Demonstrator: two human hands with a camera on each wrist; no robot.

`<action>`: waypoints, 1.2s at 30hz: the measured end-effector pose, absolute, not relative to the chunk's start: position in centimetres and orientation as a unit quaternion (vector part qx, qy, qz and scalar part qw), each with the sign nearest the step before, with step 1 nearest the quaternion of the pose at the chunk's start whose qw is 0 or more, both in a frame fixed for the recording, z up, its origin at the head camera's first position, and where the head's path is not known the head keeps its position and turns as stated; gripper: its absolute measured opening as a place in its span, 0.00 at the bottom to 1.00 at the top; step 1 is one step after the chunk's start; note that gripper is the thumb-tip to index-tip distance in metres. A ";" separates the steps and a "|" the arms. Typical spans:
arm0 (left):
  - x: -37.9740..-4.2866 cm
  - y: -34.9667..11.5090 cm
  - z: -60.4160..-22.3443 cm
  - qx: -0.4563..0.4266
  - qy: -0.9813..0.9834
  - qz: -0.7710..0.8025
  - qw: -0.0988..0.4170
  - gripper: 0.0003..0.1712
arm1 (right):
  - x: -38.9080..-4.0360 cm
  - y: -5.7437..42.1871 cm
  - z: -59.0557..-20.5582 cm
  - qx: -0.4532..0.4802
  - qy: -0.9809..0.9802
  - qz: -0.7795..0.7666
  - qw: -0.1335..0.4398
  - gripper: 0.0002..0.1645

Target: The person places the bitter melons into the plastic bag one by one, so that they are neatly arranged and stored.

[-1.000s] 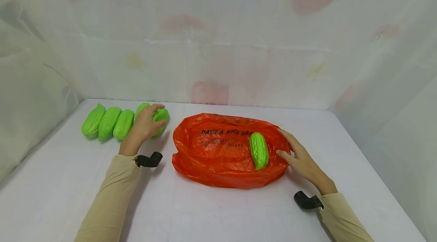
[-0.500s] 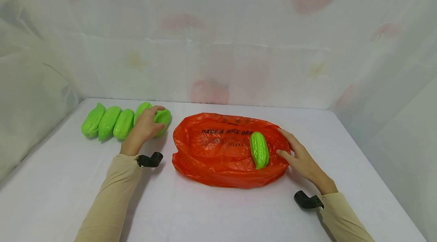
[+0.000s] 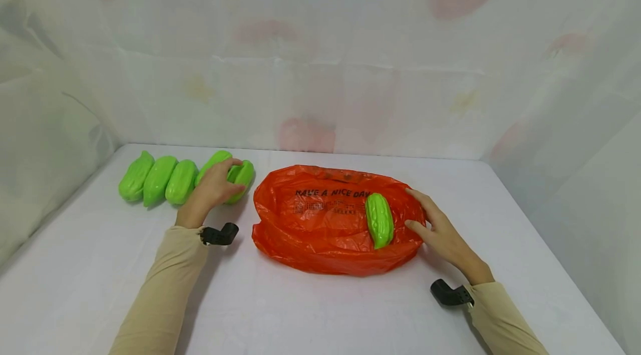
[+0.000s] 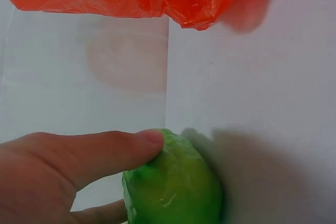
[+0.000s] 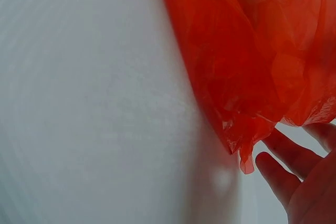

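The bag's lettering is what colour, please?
The lettering on the bag is black, clearest in the head view.

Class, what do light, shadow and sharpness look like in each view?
Head: even light, large lettering on the bag legible, smaller print blurred, soft shadow beside the left sleeve; left wrist: dimmer, shadow beside the gourd, small glints on it; right wrist: bag translucent, blurred shadow beside it.

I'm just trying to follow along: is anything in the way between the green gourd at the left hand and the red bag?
Nothing visible: the left hand holds the green gourd, and only white tabletop shows between that gourd and the red bag. The right hand is at the bag's far end.
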State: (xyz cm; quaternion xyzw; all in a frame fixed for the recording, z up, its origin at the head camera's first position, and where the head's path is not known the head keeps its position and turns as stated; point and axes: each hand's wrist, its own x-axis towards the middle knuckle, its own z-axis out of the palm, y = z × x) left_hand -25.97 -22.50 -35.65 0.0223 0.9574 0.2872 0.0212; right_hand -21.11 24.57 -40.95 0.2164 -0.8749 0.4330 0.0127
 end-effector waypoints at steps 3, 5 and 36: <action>-25.9 -22.5 -35.7 0.025 0.958 0.286 0.021 0.33 | -21.2 24.5 -41.0 0.222 -0.873 0.434 0.017 0.38; -25.9 -22.5 -35.7 0.026 0.957 0.287 0.018 0.32 | -21.3 24.5 -41.0 0.224 -0.872 0.434 0.021 0.38; -25.6 -22.0 -34.8 0.015 0.950 0.310 -0.008 0.34 | -21.2 24.5 -40.9 0.217 -0.871 0.441 0.017 0.39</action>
